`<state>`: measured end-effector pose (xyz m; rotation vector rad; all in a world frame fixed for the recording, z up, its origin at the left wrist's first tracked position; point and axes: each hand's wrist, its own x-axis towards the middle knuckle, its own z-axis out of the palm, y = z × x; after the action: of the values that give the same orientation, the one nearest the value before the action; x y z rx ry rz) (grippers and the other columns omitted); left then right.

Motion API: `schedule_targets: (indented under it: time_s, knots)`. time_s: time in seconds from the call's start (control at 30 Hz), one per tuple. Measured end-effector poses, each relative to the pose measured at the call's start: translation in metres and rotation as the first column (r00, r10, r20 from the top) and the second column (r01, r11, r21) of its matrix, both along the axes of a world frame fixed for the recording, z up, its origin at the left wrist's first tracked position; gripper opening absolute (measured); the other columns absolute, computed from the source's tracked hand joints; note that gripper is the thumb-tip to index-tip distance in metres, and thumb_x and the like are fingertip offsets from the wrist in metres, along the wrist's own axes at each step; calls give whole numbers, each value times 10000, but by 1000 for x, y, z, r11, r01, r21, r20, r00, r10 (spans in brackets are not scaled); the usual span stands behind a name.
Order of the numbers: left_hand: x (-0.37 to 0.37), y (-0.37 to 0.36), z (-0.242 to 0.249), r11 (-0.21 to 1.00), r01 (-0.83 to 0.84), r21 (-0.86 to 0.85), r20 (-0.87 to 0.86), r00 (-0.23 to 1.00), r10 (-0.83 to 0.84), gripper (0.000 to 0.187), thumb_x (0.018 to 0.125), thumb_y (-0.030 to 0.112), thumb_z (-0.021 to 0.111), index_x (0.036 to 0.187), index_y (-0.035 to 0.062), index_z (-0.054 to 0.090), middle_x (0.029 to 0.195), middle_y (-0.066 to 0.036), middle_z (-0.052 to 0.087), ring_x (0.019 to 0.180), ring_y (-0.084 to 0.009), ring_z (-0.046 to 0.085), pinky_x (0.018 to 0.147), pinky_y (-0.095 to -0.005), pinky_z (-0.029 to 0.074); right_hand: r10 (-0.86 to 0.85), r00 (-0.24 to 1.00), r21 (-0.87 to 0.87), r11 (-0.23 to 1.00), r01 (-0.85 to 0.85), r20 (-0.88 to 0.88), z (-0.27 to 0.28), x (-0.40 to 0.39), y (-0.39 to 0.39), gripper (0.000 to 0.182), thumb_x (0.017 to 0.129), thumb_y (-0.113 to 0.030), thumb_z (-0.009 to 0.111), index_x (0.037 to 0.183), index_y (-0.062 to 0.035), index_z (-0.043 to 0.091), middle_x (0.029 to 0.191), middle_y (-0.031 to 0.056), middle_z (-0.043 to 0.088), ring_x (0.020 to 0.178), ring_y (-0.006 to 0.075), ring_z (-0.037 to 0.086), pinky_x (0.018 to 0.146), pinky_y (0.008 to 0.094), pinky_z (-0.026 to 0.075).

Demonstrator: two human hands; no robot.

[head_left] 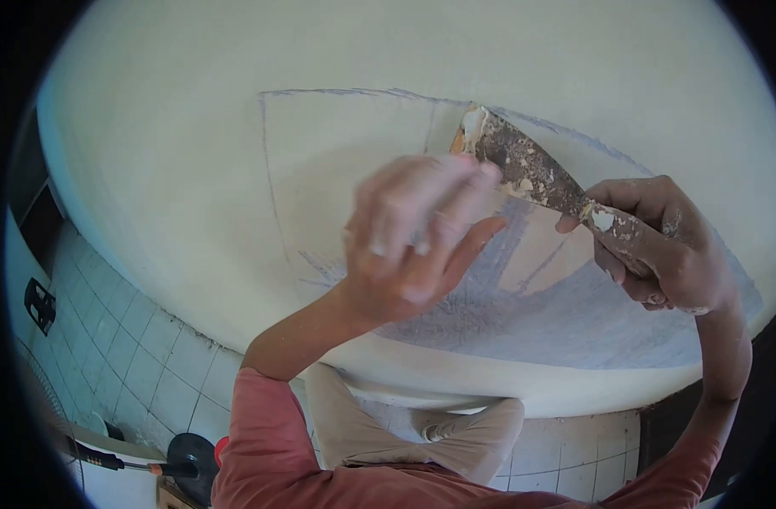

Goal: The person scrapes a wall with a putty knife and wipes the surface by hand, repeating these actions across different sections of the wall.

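My right hand is wrapped round the handle of a putty knife. Its wide blade points up and to the left, crusted with dried filler, with a pale smear of putty along the end. My left hand, blurred by motion, is at the blade's tip, its fingertips overlapping the lower corner there. The left thumb stands apart from the fingers, and white marks show on the knuckles. Behind both hands is a pale wall with a blue-grey outlined and partly shaded area.
Below the wall runs a tiled floor. A standing fan with a dark round base is at lower left. A small black object lies farther left. My bent legs are close to the wall, and a dark surface is at lower right.
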<state>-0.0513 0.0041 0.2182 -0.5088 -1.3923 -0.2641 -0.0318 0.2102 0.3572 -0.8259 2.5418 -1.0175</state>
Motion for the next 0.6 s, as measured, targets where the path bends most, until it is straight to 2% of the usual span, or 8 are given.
schedule_targets:
  time_s: [0.07, 0.1, 0.2, 0.3, 0.4, 0.43, 0.53, 0.6]
  knots:
    - [-18, -3, 4, 985, -98, -143, -157, 985, 75, 451, 707, 123, 763, 1108, 9, 590, 1092, -114, 570, 964, -246, 566, 901, -377, 460, -4, 1000, 3, 1000, 4, 31, 1, -2, -5, 292, 929, -167, 436, 1100, 45, 541, 494, -1, 461, 338, 40, 398, 307, 183, 280]
    - [-26, -6, 6, 982, -48, -181, -135, 991, 24, 381, 696, 62, 739, 1056, 3, 630, 1085, -109, 593, 980, -252, 580, 899, -367, 486, -13, 1000, 3, 1000, 13, -2, 0, -3, -8, 290, 925, -149, 434, 1120, 40, 535, 496, -1, 462, 340, 40, 399, 306, 183, 280]
    - [-37, -15, 12, 966, 13, -258, -111, 993, -43, 358, 685, 11, 716, 1034, -8, 636, 1053, -123, 624, 990, -266, 604, 852, -328, 530, -39, 996, -25, 999, 37, -78, -6, 0, -16, 314, 909, -97, 427, 1187, 22, 510, 507, -4, 469, 350, 38, 400, 310, 183, 285]
    - [-30, -15, 14, 963, 24, -270, -85, 995, -48, 334, 673, -5, 708, 1001, -17, 646, 1025, -134, 642, 961, -273, 631, 768, -288, 567, -3, 991, -62, 998, -6, -132, -10, 9, -18, 380, 893, -54, 412, 1265, -4, 467, 518, -8, 474, 361, 36, 399, 332, 182, 300]
    - [-30, -19, 13, 969, -3, -245, -85, 996, -18, 229, 716, 68, 658, 941, 33, 680, 1077, -99, 637, 1047, -240, 597, 845, -315, 549, 96, 971, -8, 995, -101, -220, -16, 6, -23, 418, 889, -38, 392, 1304, -18, 439, 514, -11, 469, 369, 38, 397, 355, 185, 313]
    - [-30, -22, 14, 966, -29, -258, -103, 995, 3, 227, 715, 64, 657, 938, 30, 680, 1074, -106, 637, 1031, -240, 606, 827, -309, 556, 118, 961, 13, 993, -119, -250, -15, 5, -26, 417, 891, -41, 388, 1303, -17, 441, 508, -13, 465, 372, 39, 399, 363, 186, 316]
    - [-30, -28, 18, 953, -96, -287, -154, 987, 53, 225, 709, 51, 659, 931, 20, 679, 1056, -125, 639, 985, -239, 628, 776, -293, 573, -14, 966, -8, 1000, 12, -260, -9, 17, -30, 388, 897, -48, 378, 1270, 4, 472, 491, -14, 450, 374, 41, 398, 367, 192, 318]
    - [-29, -28, 20, 949, -116, -295, -179, 982, 65, 231, 699, 45, 666, 927, 12, 678, 1035, -137, 644, 958, -238, 639, 751, -286, 579, -23, 962, 47, 998, 37, -273, -4, 19, -33, 358, 902, -59, 378, 1227, 25, 503, 481, -12, 442, 372, 42, 396, 365, 195, 316]
